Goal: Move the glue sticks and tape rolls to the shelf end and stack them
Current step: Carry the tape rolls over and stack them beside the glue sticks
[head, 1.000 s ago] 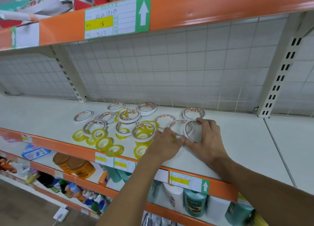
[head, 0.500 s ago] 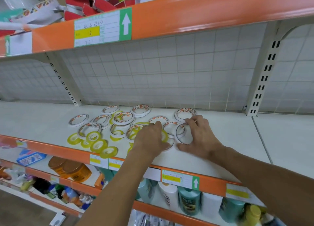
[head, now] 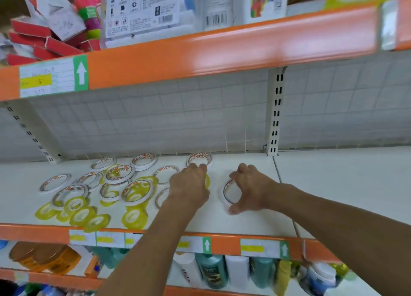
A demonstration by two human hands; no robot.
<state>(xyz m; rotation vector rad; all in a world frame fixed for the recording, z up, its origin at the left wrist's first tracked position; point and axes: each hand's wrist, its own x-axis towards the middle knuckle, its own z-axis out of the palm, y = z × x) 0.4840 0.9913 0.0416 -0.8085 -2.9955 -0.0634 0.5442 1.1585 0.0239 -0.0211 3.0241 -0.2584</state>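
White-rimmed tape roll (head: 229, 192), a second ago touching the cluster, now sits apart under the right hand (head: 249, 188), whose curled fingers and thumb grip it, while the left hand (head: 189, 188) covers neighbouring rolls, its grasp unclear; shelf-end move beginning.

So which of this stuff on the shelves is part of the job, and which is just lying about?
Job:
white tape rolls
yellow tape rolls
white roll under the right hand
left hand

Lying about:
red packets on the upper shelf
bottles on the lower shelf
price labels
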